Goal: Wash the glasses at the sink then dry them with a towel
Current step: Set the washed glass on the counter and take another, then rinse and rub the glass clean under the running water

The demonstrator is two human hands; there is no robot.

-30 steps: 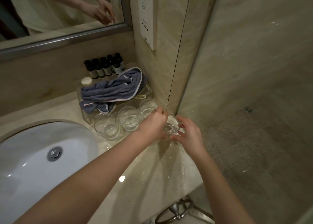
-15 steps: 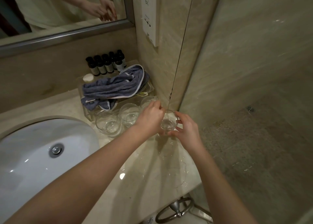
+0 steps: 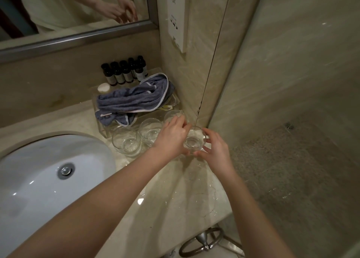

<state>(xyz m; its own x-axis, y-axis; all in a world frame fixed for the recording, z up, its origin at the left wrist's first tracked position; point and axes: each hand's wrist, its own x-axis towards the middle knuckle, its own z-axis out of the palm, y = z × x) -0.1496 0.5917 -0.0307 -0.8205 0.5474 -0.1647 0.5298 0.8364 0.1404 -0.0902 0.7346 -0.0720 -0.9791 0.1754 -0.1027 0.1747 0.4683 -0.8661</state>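
I hold a clear glass [image 3: 193, 140] between my left hand [image 3: 171, 139] and right hand [image 3: 214, 150], fingers [image 3: 207, 140] curled round it, over the wet surface [image 3: 175, 199]; three more glasses [image 3: 149, 130] stand beside the grey towel [image 3: 134, 100], right of the sink [image 3: 39, 179]

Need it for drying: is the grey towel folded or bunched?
Bunched: the grey white-edged towel lies crumpled in loose ropey folds on the clear tray.

Four clear round glasses sit upright in a row along the front of the clear tray [image 3: 101, 130], and the rightmost glass [image 3: 193, 140] is cupped between both hands. The glass nearest the sink [image 3: 125, 141] and the second glass [image 3: 150, 130] stand free, while the third glass [image 3: 172, 114] is half hidden. A crumpled grey-blue towel [image 3: 134, 100] with white trim lies piled on that tray, and the white sink [image 3: 39, 179] is left of it.
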